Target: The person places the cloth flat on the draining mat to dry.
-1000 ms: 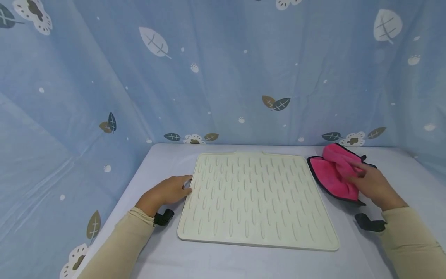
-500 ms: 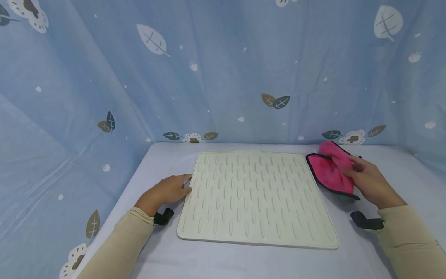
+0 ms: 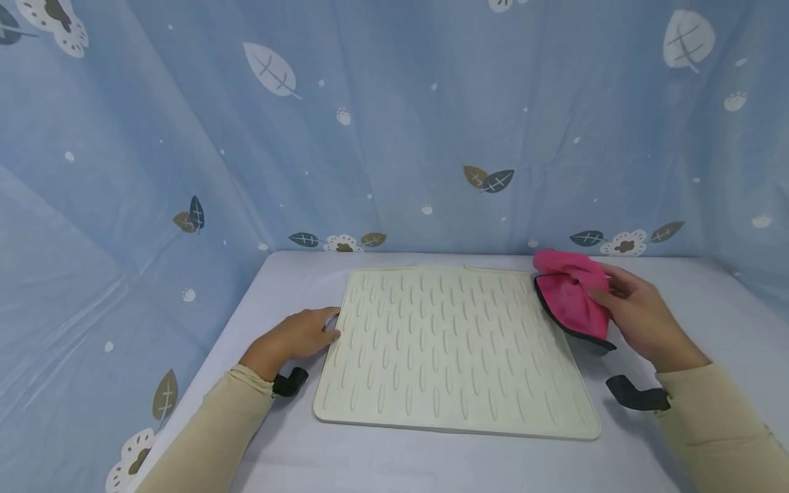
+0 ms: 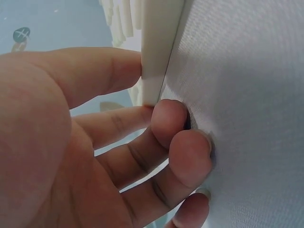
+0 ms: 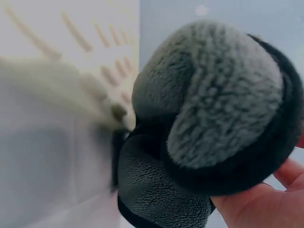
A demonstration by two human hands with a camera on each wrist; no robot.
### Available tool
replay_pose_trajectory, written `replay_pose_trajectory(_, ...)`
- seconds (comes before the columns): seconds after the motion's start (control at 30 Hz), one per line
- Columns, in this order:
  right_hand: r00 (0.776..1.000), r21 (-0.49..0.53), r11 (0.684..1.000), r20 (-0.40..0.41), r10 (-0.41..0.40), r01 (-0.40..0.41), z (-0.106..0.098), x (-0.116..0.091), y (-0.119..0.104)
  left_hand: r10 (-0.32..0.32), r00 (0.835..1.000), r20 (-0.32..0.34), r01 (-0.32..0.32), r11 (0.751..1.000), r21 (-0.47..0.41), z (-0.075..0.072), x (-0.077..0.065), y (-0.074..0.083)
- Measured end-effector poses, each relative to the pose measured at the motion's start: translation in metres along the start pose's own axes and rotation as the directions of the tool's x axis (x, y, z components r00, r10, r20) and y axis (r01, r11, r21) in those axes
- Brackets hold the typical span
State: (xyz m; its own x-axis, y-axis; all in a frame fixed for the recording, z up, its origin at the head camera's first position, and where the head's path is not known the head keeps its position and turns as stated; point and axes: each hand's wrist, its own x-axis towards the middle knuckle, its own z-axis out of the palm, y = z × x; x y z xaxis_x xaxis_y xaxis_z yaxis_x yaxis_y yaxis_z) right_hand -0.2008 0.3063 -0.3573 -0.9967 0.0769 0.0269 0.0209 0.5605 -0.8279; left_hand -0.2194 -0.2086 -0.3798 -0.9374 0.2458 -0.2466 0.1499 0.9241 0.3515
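A pink-and-grey cloth (image 3: pixel 573 301) could slip loose or snag the mat (image 3: pixel 453 349), a likely risk with the right hand (image 3: pixel 646 320) pinching just one side. The cloth spreads leftward from that pinch, overlapping the mat's far right corner; whether they touch is unclear. The left hand (image 3: pixel 296 337), fingers relaxed, touches the mat's left edge.

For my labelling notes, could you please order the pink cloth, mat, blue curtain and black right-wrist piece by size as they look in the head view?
1. Blue curtain, cut off by the frame
2. Mat
3. Pink cloth, partly covered by the right hand
4. Black right-wrist piece
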Motion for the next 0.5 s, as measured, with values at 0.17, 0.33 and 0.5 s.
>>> replay_pose_trajectory(0.17,0.999,0.023,0.998,0.0,-0.053,0.053,0.006,-0.006,-0.01,-0.001,1.0,-0.001,0.001,1.0,-0.001,0.002,0.001,-0.001)
replay_pose_trajectory(0.33,0.997,0.068,0.995,0.013,-0.074,0.073,0.01,-0.011,-0.02,-0.004,1.0,-0.004,0.004,1.0,-0.008,0.001,0.001,-0.001)
replay_pose_trajectory(0.5,0.996,0.128,0.989,0.039,-0.075,0.069,0.014,-0.017,-0.029,0.0,1.0,-0.006,0.0,1.0,-0.007,0.001,0.001,-0.001)
